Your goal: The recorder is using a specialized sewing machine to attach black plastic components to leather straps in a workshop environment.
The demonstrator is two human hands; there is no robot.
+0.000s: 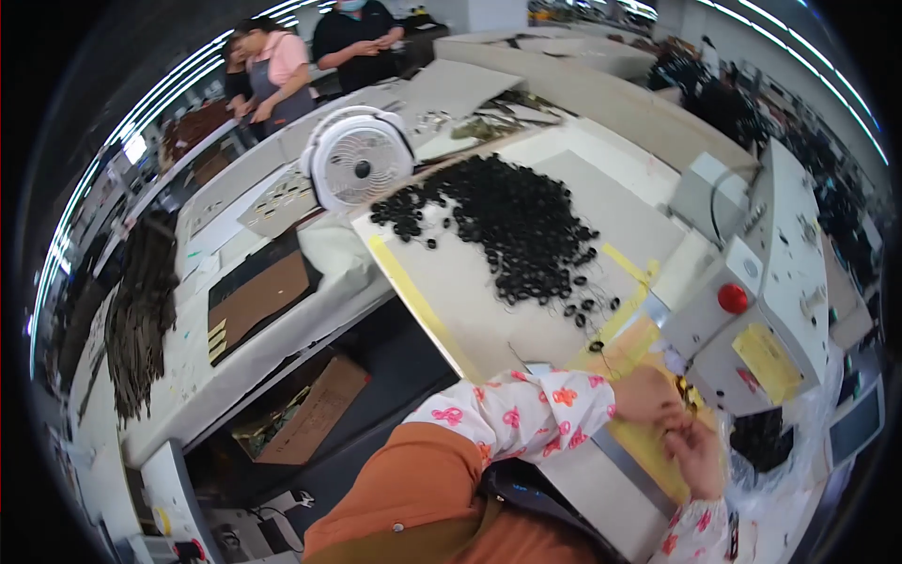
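Note:
My left hand [646, 395] and my right hand [697, 459] meet at the front of a grey-white machine [700, 305]. The fingers of both are bent together in a pinch; whatever they hold is too small or hidden to make out. Below them lies a yellow-covered work surface [648, 456]. A small black-and-yellow part [691, 390] shows just beyond the fingertips. Ahead and to the left, a large heap of small black oval rings with thin threads [521, 226] spreads over a pale board [451, 282]. One loose black ring [596, 347] lies near my left wrist.
A white fan [362, 162] stands beyond the board's left corner. The machine carries a red button [732, 298]. Black pieces in a clear plastic bag [763, 440] sit right of my hands. Dark strips [141, 320] hang at the far left. People stand across the tables.

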